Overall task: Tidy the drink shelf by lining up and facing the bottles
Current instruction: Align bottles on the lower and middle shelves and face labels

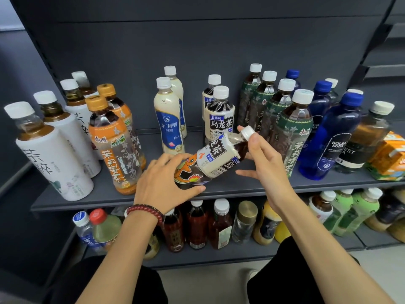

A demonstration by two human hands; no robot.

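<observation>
Drink shelf [230,188], upper tier, with upright bottles standing in front-to-back files. One oolong tea bottle [215,157] is held tilted just above the shelf's front edge, in front of the two upright oolong bottles [220,121] of its own file. Its long axis runs from base at lower left to cap [247,132] at upper right. The left hand [162,181] grips the base, fingers over the top and thumb beneath. The right hand [265,159] curls its fingers round the neck at the cap, thumb spread free below. Standing the bottle likely means swinging the cap end up over the base, which is the end nearer the free spot.
</observation>
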